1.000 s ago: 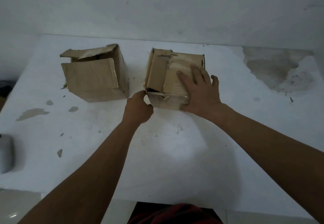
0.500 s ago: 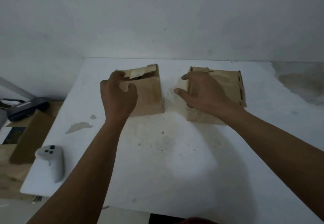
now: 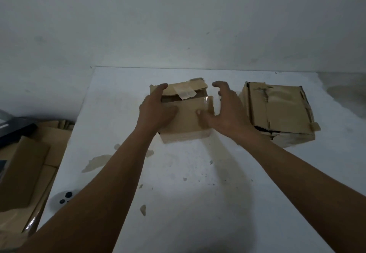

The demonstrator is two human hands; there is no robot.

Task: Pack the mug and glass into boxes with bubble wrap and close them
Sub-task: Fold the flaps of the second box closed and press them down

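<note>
Two worn cardboard boxes stand on the white table [image 3: 198,193]. The left box [image 3: 186,122] has its flaps partly folded, with a dark gap on top and a strip of tape [image 3: 185,92] on its far flap. My left hand [image 3: 156,110] lies on the box's left top, fingers over the far-left corner. My right hand [image 3: 223,112] is spread at its right side, thumb pressing the near flap. The right box [image 3: 281,114] has its flaps down and nothing touches it. Neither mug, glass nor bubble wrap is visible.
A grey controller [image 3: 59,201] lies at the table's near-left edge. Flattened cardboard [image 3: 25,169] and a dark object [image 3: 13,132] sit lower down, left of the table. A white wall rises right behind the table. Paint is chipped off the tabletop in patches.
My right hand left the right box and came over to the left box. My left hand settled onto the left box's top. The view shifted left.
</note>
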